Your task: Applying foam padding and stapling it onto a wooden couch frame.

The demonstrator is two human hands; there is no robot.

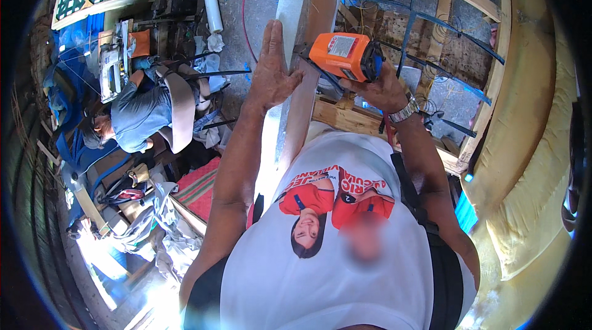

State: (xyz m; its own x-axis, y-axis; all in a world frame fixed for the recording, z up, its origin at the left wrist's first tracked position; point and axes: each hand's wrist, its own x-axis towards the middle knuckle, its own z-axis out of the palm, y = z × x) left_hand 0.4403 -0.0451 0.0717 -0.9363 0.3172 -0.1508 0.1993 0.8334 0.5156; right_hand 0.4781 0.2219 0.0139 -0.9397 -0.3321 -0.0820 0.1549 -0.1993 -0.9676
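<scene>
Gripping orange power tool (346, 56), right hand (382, 88) clamped; left hand (271, 71) flat, fingers extended, on wooden plank (311, 71).

Orange stapler (346, 56) (held) against wooden post (311, 59).

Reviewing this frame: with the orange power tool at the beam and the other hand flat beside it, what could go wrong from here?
1. The left hand lies flat on the pale board right next to the orange power tool held in the right hand; a slip could hit the fingers.
2. The tool is held one-handed, so it may kick or twist.
3. Another person sits below among clutter; anything dropped could fall that way.
</scene>
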